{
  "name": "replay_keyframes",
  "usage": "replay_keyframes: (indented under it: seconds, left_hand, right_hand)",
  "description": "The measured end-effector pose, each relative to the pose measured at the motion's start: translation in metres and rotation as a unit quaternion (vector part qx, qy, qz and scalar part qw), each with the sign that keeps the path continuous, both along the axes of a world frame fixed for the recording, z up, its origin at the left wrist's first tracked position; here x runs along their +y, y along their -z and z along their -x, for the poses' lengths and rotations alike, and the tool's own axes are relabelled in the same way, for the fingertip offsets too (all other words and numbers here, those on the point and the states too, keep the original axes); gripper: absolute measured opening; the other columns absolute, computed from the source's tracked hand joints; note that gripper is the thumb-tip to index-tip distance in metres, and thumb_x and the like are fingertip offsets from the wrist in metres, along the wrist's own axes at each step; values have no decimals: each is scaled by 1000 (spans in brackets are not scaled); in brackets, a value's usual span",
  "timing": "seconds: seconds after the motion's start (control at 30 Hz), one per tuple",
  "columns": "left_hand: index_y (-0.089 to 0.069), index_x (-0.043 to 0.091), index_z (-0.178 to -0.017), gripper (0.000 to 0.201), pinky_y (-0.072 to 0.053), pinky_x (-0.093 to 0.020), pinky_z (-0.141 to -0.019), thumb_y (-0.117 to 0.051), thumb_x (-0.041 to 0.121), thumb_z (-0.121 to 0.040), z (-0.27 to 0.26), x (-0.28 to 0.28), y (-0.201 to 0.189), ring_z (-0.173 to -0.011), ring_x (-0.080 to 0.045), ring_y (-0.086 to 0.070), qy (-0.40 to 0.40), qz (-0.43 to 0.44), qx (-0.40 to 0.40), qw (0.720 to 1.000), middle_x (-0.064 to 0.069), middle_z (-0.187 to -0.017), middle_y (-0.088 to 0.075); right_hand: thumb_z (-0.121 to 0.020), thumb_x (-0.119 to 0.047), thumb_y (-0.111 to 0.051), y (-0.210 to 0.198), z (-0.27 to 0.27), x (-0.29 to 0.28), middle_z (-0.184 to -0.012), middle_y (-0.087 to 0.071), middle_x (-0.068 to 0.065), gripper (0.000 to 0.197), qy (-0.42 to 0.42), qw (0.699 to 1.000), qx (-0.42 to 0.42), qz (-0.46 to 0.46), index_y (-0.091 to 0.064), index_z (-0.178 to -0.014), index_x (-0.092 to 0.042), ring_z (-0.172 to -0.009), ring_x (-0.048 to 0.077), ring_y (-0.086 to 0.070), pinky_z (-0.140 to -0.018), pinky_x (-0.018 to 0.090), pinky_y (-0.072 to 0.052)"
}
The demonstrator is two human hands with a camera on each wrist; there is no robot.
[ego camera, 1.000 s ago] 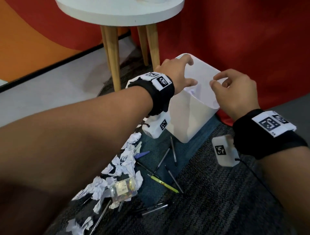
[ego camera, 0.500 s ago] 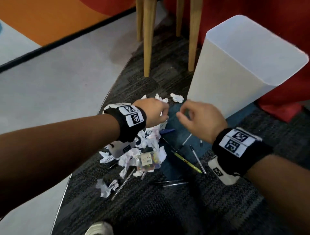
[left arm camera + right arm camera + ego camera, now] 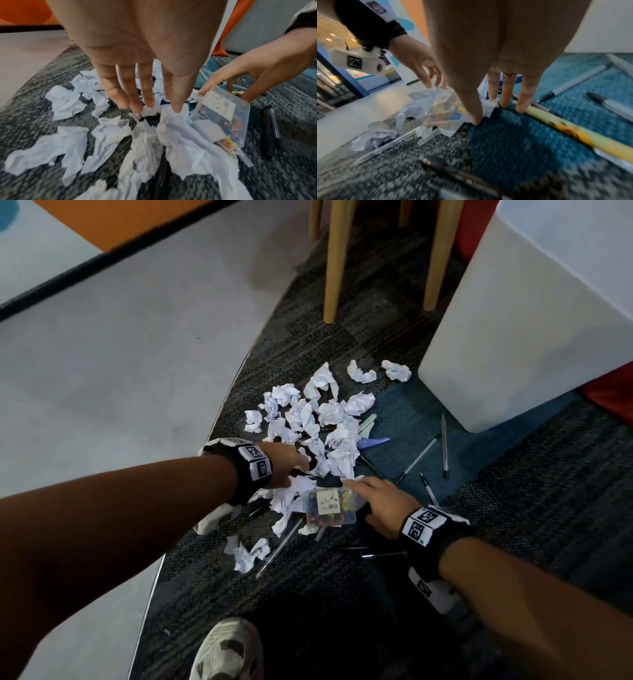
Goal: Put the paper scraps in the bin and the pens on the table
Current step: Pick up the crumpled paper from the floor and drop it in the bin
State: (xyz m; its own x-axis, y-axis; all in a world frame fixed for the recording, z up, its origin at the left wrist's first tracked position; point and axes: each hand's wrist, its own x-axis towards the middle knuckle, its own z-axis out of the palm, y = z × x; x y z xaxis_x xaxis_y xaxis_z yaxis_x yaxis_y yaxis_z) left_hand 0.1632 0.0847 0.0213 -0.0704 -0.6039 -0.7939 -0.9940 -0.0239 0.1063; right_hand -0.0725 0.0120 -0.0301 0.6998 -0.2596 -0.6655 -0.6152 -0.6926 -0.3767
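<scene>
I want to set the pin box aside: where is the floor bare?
Bare: the grey floor left of the paper scraps, and the dark carpet right of the pens. Crowded: between both hands.

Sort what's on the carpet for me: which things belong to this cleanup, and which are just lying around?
Job:
- paper scraps
- clear pens, yellow pen
- white bin
- table legs, tabletop out of view

Lying about:
- clear packet of coloured bits, which the right hand touches
- purple clip
</scene>
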Motion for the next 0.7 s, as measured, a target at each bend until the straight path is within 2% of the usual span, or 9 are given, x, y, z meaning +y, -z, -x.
replay_keyframes:
  seconds: [0.07,0.13,0.23,0.33,0.47,0.53,0.63,0.7]
  left_hand:
    - [-42,25,-139,52,-42,-34,-93,-62,22,-91,0,1,3,-120,-29,-50,12,-17,9,1000,-10,-132,-51]
    - [-44,24,-138,53,-41,-31,-93,-64,20,-89,0,3,8,-120,-28,-51,1,-33,18,999,-9,-130,-54]
    - [-51,24,-132,46,-42,-25,-84,-62,15,-88,4,4,12,-115,-25,-56,-6,-39,11,999,-3,-124,-61]
    - [-56,18,-124,34,-37,-22,-76,-53,9,-91,6,-1,13,-110,-25,-57,3,-42,8,999,-4,-123,-62]
    - [-58,18,-121,31,-37,-24,-74,-50,9,-93,6,-7,9,-107,-25,-57,7,-28,18,999,-5,-121,-61]
    - [-58,19,-122,31,-37,-25,-75,-50,11,-93,8,-9,7,-108,-24,-56,7,-9,15,1000,-5,-120,-61]
    - [-57,19,-122,31,-36,-26,-76,-50,11,-93,12,-12,5,-110,-24,-55,2,9,18,1000,-5,-121,-60]
    - [-59,20,-120,30,-38,-27,-77,-50,11,-92,14,-15,1,-109,-23,-55,-13,20,22,999,-4,-119,-60]
  right_hand:
    - [-90,-16,-60,6,6,4,-143,-33,5,81,14,1000,6,-7,-15,-154,-37,-125,33,-40,-101,46,-43]
    - [-90,-25,-61,10,12,6,-135,-37,6,73,50,999,9,1,-23,-151,-38,-123,33,-42,-99,46,-45]
    - [-91,-33,-60,9,19,7,-130,-39,6,52,68,997,14,31,-38,-138,-32,-122,33,-43,-93,46,-49]
    - [-89,-38,-61,6,23,5,-130,-39,1,43,67,997,17,42,-44,-129,-31,-121,28,-43,-90,44,-50]
    - [-89,-35,-56,4,22,7,-123,-50,-2,30,57,996,-9,69,-50,-117,-27,-118,26,-49,-89,40,-49]
    - [-90,-31,-53,3,21,9,-120,-56,1,26,54,995,-11,78,-46,-114,-23,-113,28,-52,-83,38,-47]
    - [-91,-27,-47,-1,21,11,-113,-64,5,27,55,995,-9,88,-42,-118,-23,-103,31,-60,-74,37,-44]
    - [-90,-27,-47,-3,22,11,-114,-65,4,29,49,995,-2,88,-46,-119,-24,-104,30,-61,-77,38,-48]
